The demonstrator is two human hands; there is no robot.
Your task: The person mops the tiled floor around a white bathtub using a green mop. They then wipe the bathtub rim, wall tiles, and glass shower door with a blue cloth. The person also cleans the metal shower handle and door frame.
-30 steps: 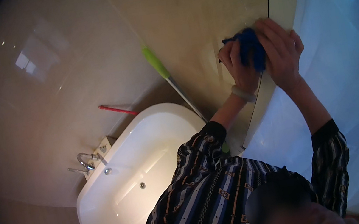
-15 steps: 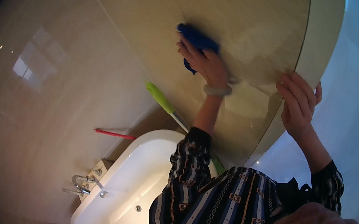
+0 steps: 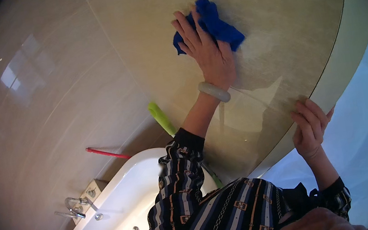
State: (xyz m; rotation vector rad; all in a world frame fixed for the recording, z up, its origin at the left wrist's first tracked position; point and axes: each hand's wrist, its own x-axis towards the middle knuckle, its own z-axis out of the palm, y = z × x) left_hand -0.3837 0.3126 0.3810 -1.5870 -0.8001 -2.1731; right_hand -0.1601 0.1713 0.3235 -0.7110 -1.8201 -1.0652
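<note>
My left hand (image 3: 208, 56) lies flat, fingers stretched, over a crumpled blue cloth (image 3: 221, 28) and presses it to a glossy beige tiled wall (image 3: 274, 20). The cloth bunches out on both sides of the fingers. A pale bangle (image 3: 214, 92) circles the left wrist. Lower and to the right, my right hand (image 3: 310, 127) rests its slightly bent fingers on the wall's edge strip (image 3: 343, 50). No object shows in that hand. Dark striped sleeves (image 3: 181, 163) cover both forearms.
A white bathtub (image 3: 141, 162) with a chrome faucet (image 3: 75, 208) stands at lower left. Behind its rim lean a green-handled pole (image 3: 161, 118) and a red stick (image 3: 106, 152). Another tiled wall (image 3: 64, 109) fills the left; a bluish-white surface (image 3: 363, 136) lies at right.
The left hand and blue cloth have slid slightly up the wall, with more of the cloth spread out to the right. The right hand stays at the edge. The whole view has shifted a little.
</note>
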